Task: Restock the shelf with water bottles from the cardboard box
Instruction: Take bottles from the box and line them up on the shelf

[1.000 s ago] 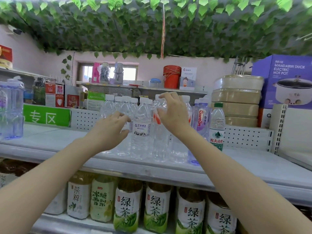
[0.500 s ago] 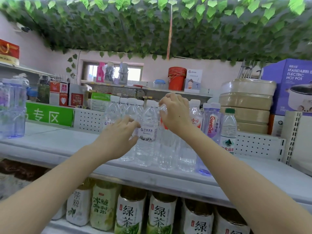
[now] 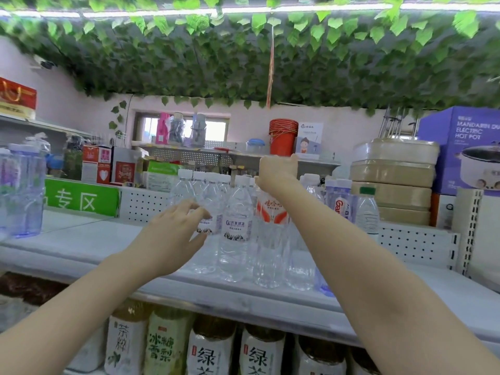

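Note:
Several clear water bottles (image 3: 235, 228) with white caps stand grouped on the grey upper shelf (image 3: 81, 247). My left hand (image 3: 173, 236) reaches in from the lower left. Its fingers and thumb curl round the side of a white-labelled bottle (image 3: 209, 226) at the group's left front. My right hand (image 3: 278, 171) sits on top of a red-labelled bottle (image 3: 270, 215), fingers curled over its hidden cap. The cardboard box is out of view.
A purple-labelled bottle (image 3: 341, 207) and a green-capped bottle (image 3: 367, 212) stand right of the group, before stacked beige containers (image 3: 392, 182). Large blue-tinted jugs (image 3: 24, 190) are at the left. Green tea bottles (image 3: 208, 350) fill the lower shelf. A hot pot box (image 3: 465, 147) sits far right.
The view has drawn closer to the shelf. My right hand stays on the red-labelled bottle's top, and my left hand has shifted slightly right along the front bottles.

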Action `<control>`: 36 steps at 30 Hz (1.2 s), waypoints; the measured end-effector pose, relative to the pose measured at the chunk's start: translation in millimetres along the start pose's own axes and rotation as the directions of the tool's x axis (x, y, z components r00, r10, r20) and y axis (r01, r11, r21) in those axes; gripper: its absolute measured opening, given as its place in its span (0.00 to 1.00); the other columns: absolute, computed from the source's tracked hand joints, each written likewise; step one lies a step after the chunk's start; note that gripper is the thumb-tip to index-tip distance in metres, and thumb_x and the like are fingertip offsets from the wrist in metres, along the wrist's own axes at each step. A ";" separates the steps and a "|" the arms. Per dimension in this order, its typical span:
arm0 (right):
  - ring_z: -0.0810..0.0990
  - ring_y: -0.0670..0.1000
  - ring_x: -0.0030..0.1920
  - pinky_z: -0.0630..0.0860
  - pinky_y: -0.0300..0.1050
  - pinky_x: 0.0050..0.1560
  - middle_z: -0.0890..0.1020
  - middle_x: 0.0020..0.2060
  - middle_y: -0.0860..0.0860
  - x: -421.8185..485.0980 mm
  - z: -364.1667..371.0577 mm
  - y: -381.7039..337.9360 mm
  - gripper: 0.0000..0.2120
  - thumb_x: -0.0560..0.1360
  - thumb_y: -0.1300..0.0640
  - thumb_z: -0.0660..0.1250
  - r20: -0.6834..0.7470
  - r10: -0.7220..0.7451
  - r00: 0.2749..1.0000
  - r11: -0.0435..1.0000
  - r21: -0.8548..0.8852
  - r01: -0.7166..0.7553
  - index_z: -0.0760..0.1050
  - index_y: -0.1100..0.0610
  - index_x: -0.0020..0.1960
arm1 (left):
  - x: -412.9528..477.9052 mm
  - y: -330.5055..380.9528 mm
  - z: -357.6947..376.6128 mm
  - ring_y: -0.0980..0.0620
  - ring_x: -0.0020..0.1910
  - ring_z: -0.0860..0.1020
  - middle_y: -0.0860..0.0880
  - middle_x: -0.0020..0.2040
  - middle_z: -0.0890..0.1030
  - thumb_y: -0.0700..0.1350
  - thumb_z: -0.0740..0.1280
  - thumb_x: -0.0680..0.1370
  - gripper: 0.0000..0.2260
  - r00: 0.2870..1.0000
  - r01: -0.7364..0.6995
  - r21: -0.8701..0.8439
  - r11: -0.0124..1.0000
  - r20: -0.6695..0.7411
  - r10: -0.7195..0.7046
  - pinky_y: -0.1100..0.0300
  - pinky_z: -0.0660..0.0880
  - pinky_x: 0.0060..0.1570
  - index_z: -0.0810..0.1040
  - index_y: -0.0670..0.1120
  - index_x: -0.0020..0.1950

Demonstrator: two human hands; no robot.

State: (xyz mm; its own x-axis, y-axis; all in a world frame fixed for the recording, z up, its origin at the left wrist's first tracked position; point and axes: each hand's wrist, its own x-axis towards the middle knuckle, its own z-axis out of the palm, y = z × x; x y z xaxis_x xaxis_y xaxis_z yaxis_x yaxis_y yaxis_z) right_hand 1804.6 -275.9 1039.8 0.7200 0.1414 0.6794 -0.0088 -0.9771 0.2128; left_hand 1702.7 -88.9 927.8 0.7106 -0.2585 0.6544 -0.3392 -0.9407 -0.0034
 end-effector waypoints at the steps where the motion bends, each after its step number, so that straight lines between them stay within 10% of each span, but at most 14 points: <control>1: 0.72 0.54 0.42 0.62 0.55 0.65 0.75 0.41 0.50 2.3 -0.8 2.3 0.03 0.76 0.58 0.61 0.036 0.010 0.999 1.000 0.016 -0.011 0.71 0.54 0.49 | -0.9 1.2 -0.8 0.53 0.62 0.71 0.54 0.68 0.66 0.53 0.57 0.80 0.16 1.000 0.008 0.006 1.000 0.008 -0.009 0.58 0.68 0.59 0.67 0.54 0.67; 11: 0.77 0.57 0.54 0.67 0.55 0.64 0.79 0.52 0.55 8.0 -4.7 5.5 0.12 0.76 0.59 0.62 0.149 0.079 0.986 0.950 0.287 -0.120 0.70 0.59 0.59 | -5.3 15.8 -5.1 0.53 0.64 0.69 0.53 0.68 0.65 0.54 0.57 0.80 0.16 1.000 0.010 0.031 0.999 -0.002 -0.010 0.57 0.68 0.60 0.66 0.54 0.67; 36: 0.74 0.58 0.62 0.65 0.51 0.62 0.76 0.61 0.57 17.4 -6.7 4.9 0.20 0.74 0.64 0.63 0.152 0.246 0.957 0.912 0.298 -0.282 0.69 0.58 0.65 | -21.2 17.5 -5.2 0.54 0.65 0.68 0.55 0.69 0.64 0.55 0.56 0.80 0.17 0.999 0.011 0.046 0.999 -0.040 -0.009 0.58 0.66 0.63 0.65 0.55 0.68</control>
State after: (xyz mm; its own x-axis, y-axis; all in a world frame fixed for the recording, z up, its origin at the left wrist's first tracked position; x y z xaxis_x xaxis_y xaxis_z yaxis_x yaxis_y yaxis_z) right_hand 1812.4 -277.2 1057.4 0.7925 -0.1295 0.5960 -0.0045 -0.9784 -0.2067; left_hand 1678.5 -98.7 917.8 0.6885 -0.2412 0.6839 -0.3027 -0.9526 -0.0312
